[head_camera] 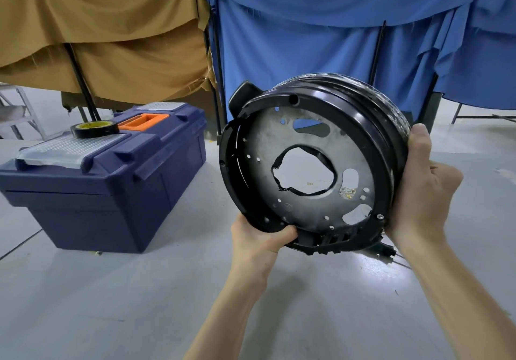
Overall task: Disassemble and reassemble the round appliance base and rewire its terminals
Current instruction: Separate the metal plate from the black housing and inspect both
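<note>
Two bare arms reach out over the grey floor [111,304]. The left hand [259,243] grips the low near edge of the round base [374,142], with its thumb curled over the rim. The right hand [418,192] holds the right side, with the thumb on the outside edge. The other fingers of both hands go behind the base, so I cannot see them.

The base is up in the air, between the hands and right of the middle. It is tipped up so its inside faces the person.

I think this is a looking step. The person seems to be checking the base before more parts come off or go back on. The next move likely needs the base set down flat, so one hand is free for a tool.

The base is a black ring with a dull grey metal plate [343,150] inside. The plate has a big hole [301,172] in the middle with a rough black edge, some long slots and many small holes. A small bolt [379,216] sits near the low right edge. A black cord piece [386,250] hangs under it. No wires show on the plate.

Further off on the left, a dark blue toolbox [111,192] sits on the floor. A roll of black tape [93,129] lies on its lid, beside the orange handle [142,121].

Far back hang a tan cloth [111,38] and a blue cloth [307,38].
</note>
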`<state>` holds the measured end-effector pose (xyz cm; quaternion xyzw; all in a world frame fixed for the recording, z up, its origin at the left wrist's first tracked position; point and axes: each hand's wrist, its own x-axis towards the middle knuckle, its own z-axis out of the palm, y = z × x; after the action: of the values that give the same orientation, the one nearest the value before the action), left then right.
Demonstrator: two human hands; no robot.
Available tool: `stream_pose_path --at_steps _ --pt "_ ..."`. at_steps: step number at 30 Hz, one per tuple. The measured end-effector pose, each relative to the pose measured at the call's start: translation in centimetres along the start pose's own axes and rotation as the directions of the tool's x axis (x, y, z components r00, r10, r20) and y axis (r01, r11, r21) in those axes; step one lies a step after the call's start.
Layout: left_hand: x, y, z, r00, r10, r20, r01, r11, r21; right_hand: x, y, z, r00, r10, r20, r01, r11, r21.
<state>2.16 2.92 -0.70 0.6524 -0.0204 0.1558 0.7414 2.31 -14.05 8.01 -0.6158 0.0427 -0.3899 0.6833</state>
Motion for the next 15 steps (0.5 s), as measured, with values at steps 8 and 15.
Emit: stream_pose_path --at_steps 8,15 --pt "-0.1 0.9 -0.2 0.999 -0.012 -0.032 0.011 1.000 -0.013 0.8 -0.1 -0.3 0.997 0.079 0.017 -0.077 0.994 -0.082" --pt "0.0 0.9 -0.8 0.993 -0.091 -0.078 0.091 0.996 0.000 1.7 -0.6 -1.0 0.987 0.056 0.152 -0.048 0.997 -0.059"
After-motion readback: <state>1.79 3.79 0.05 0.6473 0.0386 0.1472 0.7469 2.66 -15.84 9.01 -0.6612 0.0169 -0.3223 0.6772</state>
